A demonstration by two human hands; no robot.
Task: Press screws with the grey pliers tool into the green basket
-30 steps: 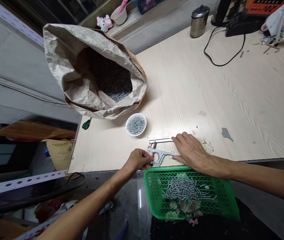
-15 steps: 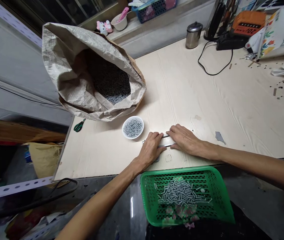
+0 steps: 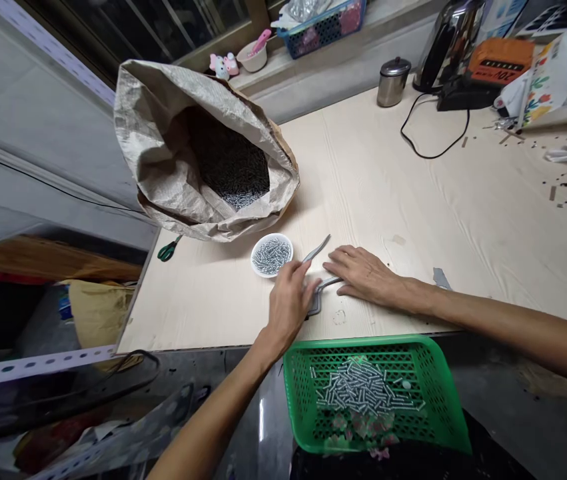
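My left hand [image 3: 288, 303] is closed around a grey metal plier-like tool. One curved handle [image 3: 319, 247] sticks up to the right from between its fingers; a straighter lower arm [image 3: 332, 281] reaches toward my right hand. A squared metal loop [image 3: 316, 305] shows below the thumb. Where the parts join is hidden by the hand. My right hand [image 3: 368, 275] lies on the table with fingers stretched and apart, touching the lower arm's end. Just behind my left hand stands a white bowl [image 3: 272, 255] filled with small silvery screw-like or spring-like pieces.
A green basket [image 3: 378, 341] with similar pieces [image 3: 363, 387] sits below the table edge. At the back left stands a large open woven sack [image 3: 148, 120] full of metal pieces. Green-handled scissors [image 3: 167, 251], a metal canister [image 3: 393, 83] and a black cable [image 3: 433, 157] are on the table.
The tool's two handles lay side by side between my hands; now they spread apart, the upper one swung up and left. My right hand has come off the upper handle. The view has shifted slightly.
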